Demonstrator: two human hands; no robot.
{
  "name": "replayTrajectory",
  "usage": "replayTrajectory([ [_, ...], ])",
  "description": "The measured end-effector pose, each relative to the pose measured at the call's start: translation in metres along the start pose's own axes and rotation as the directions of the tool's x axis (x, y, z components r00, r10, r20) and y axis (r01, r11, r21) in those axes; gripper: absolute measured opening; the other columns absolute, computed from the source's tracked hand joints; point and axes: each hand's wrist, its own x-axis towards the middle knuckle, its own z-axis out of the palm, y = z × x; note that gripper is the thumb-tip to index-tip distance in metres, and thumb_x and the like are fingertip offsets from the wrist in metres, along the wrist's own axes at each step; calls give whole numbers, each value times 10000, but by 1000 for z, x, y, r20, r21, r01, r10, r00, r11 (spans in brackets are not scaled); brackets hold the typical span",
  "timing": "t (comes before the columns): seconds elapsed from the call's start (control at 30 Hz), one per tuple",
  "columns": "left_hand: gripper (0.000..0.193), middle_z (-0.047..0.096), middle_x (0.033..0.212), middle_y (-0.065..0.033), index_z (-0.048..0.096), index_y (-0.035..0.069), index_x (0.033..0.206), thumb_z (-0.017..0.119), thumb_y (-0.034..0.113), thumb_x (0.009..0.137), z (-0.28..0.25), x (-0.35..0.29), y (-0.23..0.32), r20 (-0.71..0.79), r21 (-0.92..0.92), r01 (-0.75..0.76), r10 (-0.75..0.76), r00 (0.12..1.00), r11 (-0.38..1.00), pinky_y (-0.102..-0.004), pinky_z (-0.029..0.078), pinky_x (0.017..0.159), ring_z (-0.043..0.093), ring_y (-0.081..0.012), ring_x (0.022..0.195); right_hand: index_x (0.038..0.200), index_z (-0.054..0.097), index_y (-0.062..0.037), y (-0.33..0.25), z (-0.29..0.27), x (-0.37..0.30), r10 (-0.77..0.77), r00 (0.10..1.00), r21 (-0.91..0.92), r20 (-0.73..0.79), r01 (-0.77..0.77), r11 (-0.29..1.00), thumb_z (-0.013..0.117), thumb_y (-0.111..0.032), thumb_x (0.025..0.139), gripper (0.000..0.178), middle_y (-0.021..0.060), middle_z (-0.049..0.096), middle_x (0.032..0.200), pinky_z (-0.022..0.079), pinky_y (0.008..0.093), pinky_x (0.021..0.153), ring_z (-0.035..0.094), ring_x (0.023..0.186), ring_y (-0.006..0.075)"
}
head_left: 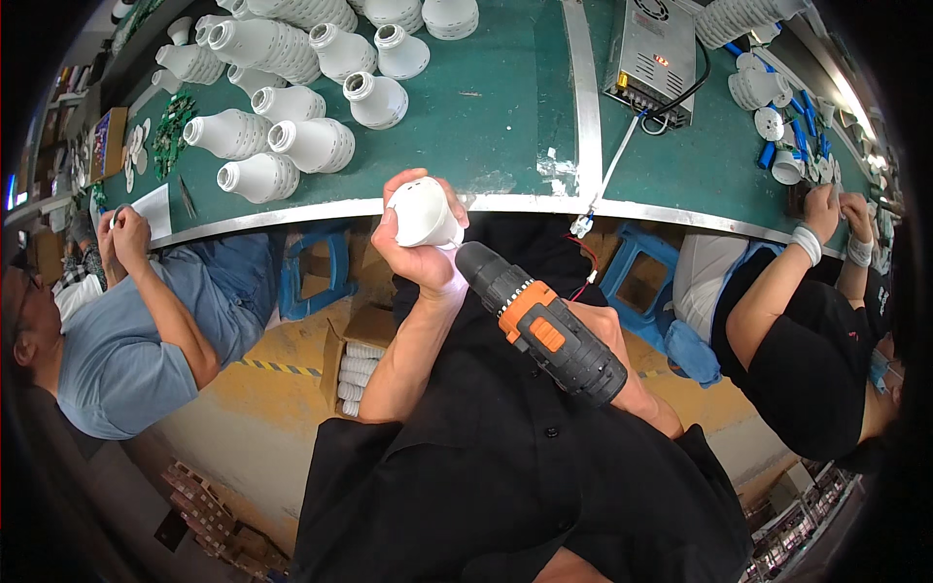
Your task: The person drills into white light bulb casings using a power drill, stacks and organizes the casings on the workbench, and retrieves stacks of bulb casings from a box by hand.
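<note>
In my left hand (418,243) is a white plastic bulb housing (423,211), with my fingers wrapped round its side just past the table's front edge. A black and orange cordless drill (544,325) is held by my right hand (600,325), which is partly hidden behind the tool's body. The drill's chuck points up and left at the housing's lower right end and is very close to it. I cannot tell whether the bit touches the housing. A pale glow falls on my left wrist beside the chuck.
On the green table (496,107), stacked white housings (311,146) stand at the left and a metal power supply (656,63) at the right. Co-workers sit on both sides, the left one in a blue shirt (136,340). Blue stools (316,272) and a carton (364,335) are below.
</note>
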Motion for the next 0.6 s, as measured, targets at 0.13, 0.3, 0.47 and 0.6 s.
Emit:
replayTrajectory([
  [0.13,526,569,807,-179,531,-9,1187,322,395,923,-2,-2,-1,0,-12,0,0,1000,1000,-342,474,577,547,-237,677,894,642,53,0,1,-1,0,1000,-18,3,0,1000,721,-11,747,179,154,655,783,515,350,564,679,651,306],
  [0.3,544,570,804,-178,532,-15,1203,313,407,939,-2,-1,1,18,-24,3,-2,1000,1000,-351,476,572,550,-238,673,886,637,51,2,3,-2,9,1000,-56,11,-8,998,724,-19,742,182,155,646,779,514,357,564,669,646,322],
  [0.47,557,569,803,-177,532,-16,1206,308,423,948,-2,-3,2,16,17,7,-7,1000,1000,-353,474,565,552,-236,671,883,632,50,2,4,-2,1,1000,-45,16,0,999,725,-26,743,185,154,639,769,513,359,564,665,640,324],
  [0.6,556,566,798,-175,528,-14,1195,303,434,954,0,-5,0,-2,-2,5,-5,1000,1000,-347,474,564,548,-228,667,885,630,51,2,6,-1,0,1000,-63,2,0,998,726,-28,743,189,157,639,768,516,355,565,667,639,321],
])
